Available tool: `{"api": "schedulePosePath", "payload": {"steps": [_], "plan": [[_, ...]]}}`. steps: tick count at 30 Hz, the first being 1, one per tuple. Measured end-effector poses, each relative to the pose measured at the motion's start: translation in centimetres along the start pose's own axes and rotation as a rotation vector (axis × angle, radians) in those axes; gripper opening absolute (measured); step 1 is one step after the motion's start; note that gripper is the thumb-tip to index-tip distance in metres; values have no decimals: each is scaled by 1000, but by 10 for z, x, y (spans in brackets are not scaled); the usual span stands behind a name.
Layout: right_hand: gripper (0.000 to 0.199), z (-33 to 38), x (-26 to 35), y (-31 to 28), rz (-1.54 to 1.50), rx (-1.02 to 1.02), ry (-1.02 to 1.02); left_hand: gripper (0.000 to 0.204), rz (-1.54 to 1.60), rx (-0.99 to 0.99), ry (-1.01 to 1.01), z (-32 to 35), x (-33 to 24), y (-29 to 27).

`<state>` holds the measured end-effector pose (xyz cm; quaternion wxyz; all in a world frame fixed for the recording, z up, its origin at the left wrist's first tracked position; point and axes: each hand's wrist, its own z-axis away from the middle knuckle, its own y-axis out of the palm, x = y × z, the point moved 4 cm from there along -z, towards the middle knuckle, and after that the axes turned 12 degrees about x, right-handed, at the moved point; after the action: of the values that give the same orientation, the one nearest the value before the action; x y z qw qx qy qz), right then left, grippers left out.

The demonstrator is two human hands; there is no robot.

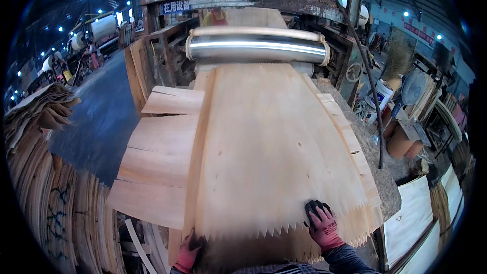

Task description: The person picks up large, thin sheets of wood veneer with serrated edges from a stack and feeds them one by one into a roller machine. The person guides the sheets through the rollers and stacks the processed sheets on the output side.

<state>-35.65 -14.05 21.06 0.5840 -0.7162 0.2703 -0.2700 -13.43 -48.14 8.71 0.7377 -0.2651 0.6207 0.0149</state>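
A wide pale wood veneer sheet (pixel 269 142) with a jagged near edge stretches away from me. Its far end reaches the shiny steel roller (pixel 258 49) of a machine. My right hand (pixel 322 226), in a pink glove with black fingers, rests on top of the sheet close to the near right corner, fingers stretched out. At the near left corner is my left hand (pixel 187 253), gloved the same way and low in the picture. Its dark fingers blur against the sheet's edge, so their grip is unclear. More veneer pieces (pixel 157 165) lie underneath, sticking out to the left.
Upright veneer stacks (pixel 76 213) crowd the lower left. Pale sheets (pixel 411 218) lean at the lower right. A dark pole (pixel 373 96), a fan (pixel 413 89) and a white bucket (pixel 381 94) stand to the right. A person in red (pixel 218 18) is beyond the roller.
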Motion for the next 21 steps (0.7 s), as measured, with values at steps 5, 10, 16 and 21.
{"api": "schedulePosePath", "payload": {"steps": [5,10,16,21], "plan": [[50,-10,1,7,21,85,-77,50,-41,44,110,2,-42,-1],[48,-46,14,0,6,121,-69,52,356,114,-296,16,-42,-3],[50,-85,1,13,-57,118,-8,51,246,-19,-283,8,-42,9],[52,-170,-31,46,-66,-7,-3,47,447,-38,-324,20,18,12]]}}
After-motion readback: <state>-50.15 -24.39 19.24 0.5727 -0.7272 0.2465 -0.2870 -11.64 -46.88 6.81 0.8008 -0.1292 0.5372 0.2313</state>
